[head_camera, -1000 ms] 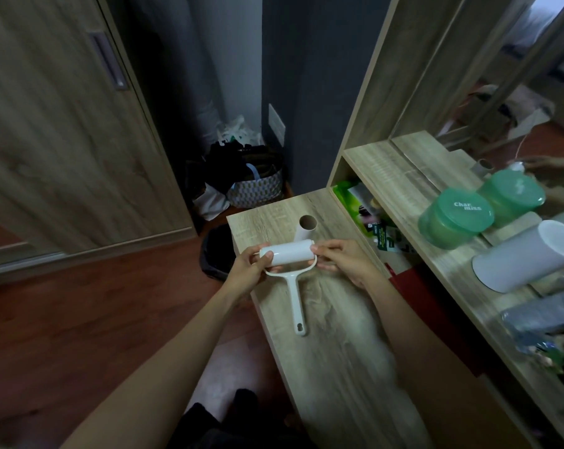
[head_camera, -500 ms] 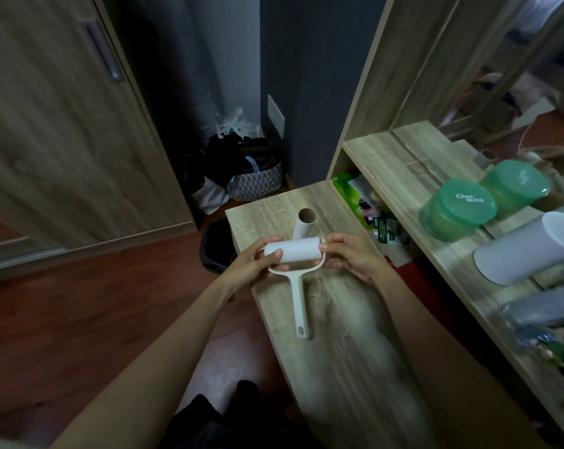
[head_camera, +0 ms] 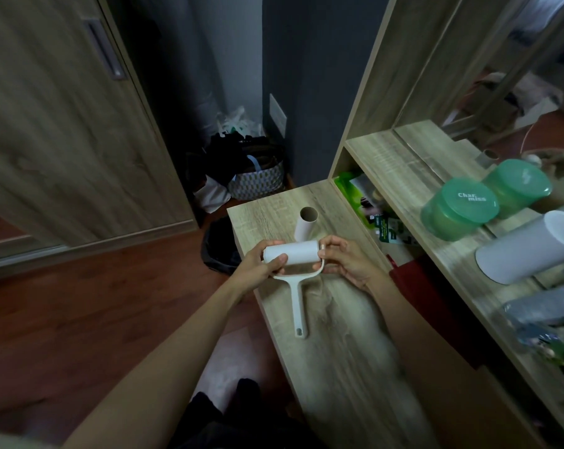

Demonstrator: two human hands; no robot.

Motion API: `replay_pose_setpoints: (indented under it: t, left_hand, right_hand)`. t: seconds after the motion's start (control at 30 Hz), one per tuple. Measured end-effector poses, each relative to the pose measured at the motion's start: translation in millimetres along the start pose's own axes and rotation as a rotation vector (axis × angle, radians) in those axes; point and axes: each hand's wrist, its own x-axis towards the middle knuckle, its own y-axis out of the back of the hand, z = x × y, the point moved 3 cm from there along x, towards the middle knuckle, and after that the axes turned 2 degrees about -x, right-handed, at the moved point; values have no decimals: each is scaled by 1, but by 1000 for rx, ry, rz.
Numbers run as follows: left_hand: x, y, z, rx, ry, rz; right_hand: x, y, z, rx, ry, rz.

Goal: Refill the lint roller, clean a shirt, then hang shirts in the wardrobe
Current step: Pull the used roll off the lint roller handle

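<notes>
This is a bedroom or dressing corner of a home: a wood-grain wardrobe door (head_camera: 63, 124) with a recessed handle (head_camera: 105, 50), a dark reddish plank floor (head_camera: 79, 319), a woven basket (head_camera: 258, 181) of clothes in the corner, and a vanity counter (head_camera: 339, 351) beneath a mirror (head_camera: 500, 76), its shelf (head_camera: 400, 163) holding green lidded jars (head_camera: 458, 207).

Head-height view, down onto table (head_camera: 339, 367)

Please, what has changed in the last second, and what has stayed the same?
Little changed. The left hand and right hand still hold the lint roller by its two ends; the view only shifted slightly. The empty tube stays upright on the table.
</notes>
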Motion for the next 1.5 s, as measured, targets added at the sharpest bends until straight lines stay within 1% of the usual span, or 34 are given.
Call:
replay_pose_setpoints:
  t: [0.17,0.3,0.5,0.6,0.67,0.77,0.83,0.9,0.97,1.03,1.1,1.13,1.2,1.33,1.5]
  left_hand:
    - [5,6,0,23,6,12]
    - [7,3,-1,53,17,62]
    - [11,-6,-7,51,89,180]
    - [15,-13,-10,94,92,245]
    - [15,-17,-11,90,87,262]
    - [16,-22,-13,61,81,251]
    - [15,-24,-14,3,97,222]
    - [15,-24,-15,-7,127,173]
    - [16,-20,-16,144,168,121]
    - [16,-18,-18,331,207,-9]
    - [15,-23,-21,387,242,-131]
    - [15,-26,-22,369,257,-149]
    - [14,-32,-23,301,292,-128]
    - [13,-38,-31,208,357,-46]
    - [6,-50,-40,156,334,48]
  right_hand:
    - [-1,1,-1,-28,-14,15]
    - [-4,-3,-3,-178,19,52]
    - [-2,-3,7,-215,43,188]
    - [-4,-2,10,-292,85,273]
    - [-6,-1,10,-293,99,285]
    - [-7,1,11,-264,77,300]
    - [-9,0,11,-238,73,355]
    - [-11,1,12,-273,79,419]
    - [-12,6,15,-359,112,481]
    - [-11,9,18,-441,168,525]
    - [-10,8,23,-508,228,546]
    - [-10,7,25,-550,255,560]
    - [-9,5,30,-641,299,592]
    - [-12,8,40,-732,348,607]
    - [-17,12,44,-767,363,610]
